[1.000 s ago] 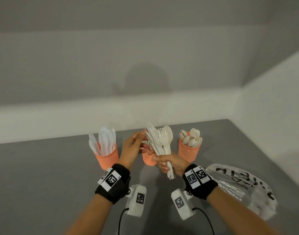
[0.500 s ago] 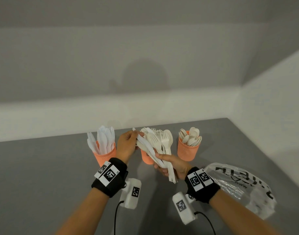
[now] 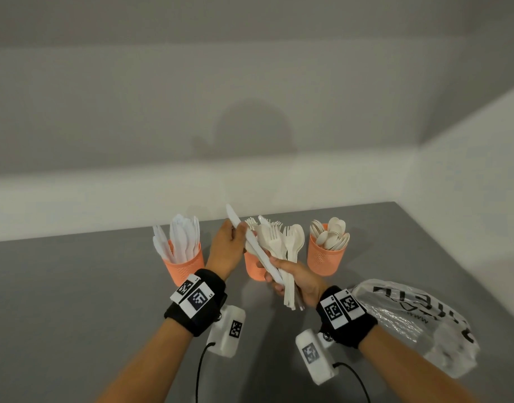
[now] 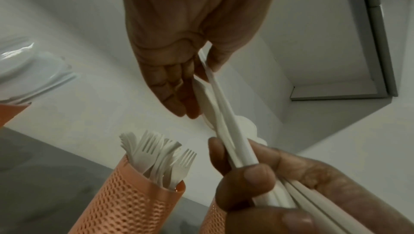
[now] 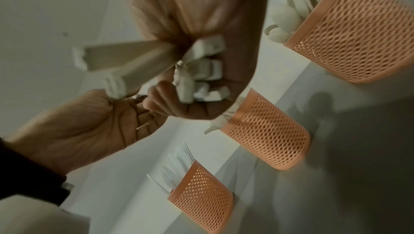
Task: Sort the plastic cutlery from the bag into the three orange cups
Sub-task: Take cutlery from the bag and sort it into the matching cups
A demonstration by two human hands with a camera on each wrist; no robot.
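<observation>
Knife pinched by left fingers; right wrist view shows bundle fisted.

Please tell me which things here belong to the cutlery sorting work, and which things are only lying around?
Part of the job:
knife pinched by left hand
cutlery bundle gripped by right hand
knife cup, fork cup, spoon cup
plastic bag

Just there:
grey table
</observation>
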